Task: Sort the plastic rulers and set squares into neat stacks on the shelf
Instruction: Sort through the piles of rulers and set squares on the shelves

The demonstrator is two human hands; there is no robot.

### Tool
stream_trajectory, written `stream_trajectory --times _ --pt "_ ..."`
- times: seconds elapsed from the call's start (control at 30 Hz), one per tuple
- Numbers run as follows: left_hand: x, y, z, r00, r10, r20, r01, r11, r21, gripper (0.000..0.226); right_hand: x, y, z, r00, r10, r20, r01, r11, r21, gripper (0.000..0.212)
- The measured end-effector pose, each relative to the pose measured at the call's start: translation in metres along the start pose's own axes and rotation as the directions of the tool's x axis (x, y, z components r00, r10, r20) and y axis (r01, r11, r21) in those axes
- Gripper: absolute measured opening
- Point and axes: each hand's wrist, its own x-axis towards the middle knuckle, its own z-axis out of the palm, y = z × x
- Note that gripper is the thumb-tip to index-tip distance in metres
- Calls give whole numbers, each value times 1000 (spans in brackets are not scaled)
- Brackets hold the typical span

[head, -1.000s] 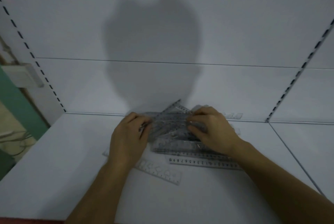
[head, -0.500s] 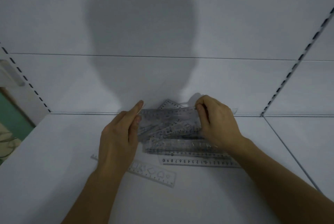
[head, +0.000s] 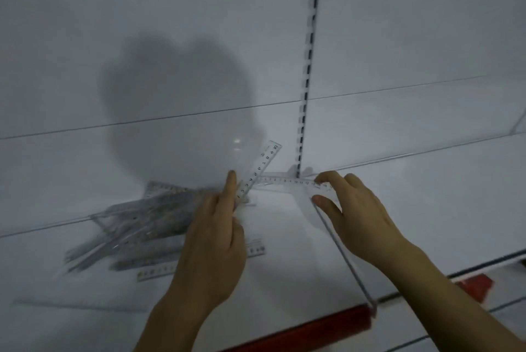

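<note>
We pinched a thin, slick clear set square [head: 284, 195] between our left hand [head: 213, 240] and right hand [head: 358, 218], judging its stiff edges the safest hold.

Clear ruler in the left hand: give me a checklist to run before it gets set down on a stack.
1. Left hand grips the clear ruler: ok.
2. Ruler lifted off the shelf, tilted up: ok.
3. Right hand pinches the long ruler at the back: ok.
4. Neat stack ready to receive it: not ok; the pile is jumbled.
5. Only one ruler in the left hand: cannot tell.
</note>
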Motion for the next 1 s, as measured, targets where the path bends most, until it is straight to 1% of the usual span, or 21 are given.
stream_trajectory --times 0.1,0.17,0.23,0.3,0.33,0.4,0.5,0.6,0.67,0.77,0.87,1.0 --pt "-1 42 41 994 81 69 -79 996 -31 69 -32 52 -38 994 88 -71 -93 993 -74 36" --pt "-2 73 69 989 123 79 -120 992 -48 69 -54 87 -64 982 164 -92 -175 977 -120 38" --pt "-1 108 97 986 158 45 -153 984 -86 62 -80 121 -89 966 239 -95 -249 962 -112 41" --pt "-1 145 126 980 201 1 -199 975 -100 50 -107 153 -111 954 280 -108 -289 954 -76 47" --pt "0 164 141 973 230 -12 -230 968 -98 45 -121 170 -121 947 297 -126 -306 950 -57 46" --pt "-1 201 174 962 275 -9 -274 955 -113 38 -149 202 -144 924 343 -166 -352 936 -22 39" --pt "-6 251 228 956 291 21 -284 944 -165 34 -190 246 -182 875 440 -200 -446 895 20 37" --pt "-12 303 281 945 318 81 -293 928 -229 34 -234 286 -225 826 491 -277 -512 859 -5 43" --pt "-15 338 314 926 354 128 -310 910 -276 34 -260 311 -252 782 534 -322 -573 819 -34 46" --pt "-17 384 360 890 421 176 -346 874 -341 32 -292 347 -282 703 596 -387 -655 755 -28 49" --pt "-15 422 400 850 487 201 -386 836 -391 29 -308 380 -300 656 627 -420 -702 711 -34 54" --pt "-5 472 465 814 528 241 -384 801 -459 29 -315 430 -321 606 645 -465 -737 676 -23 47"
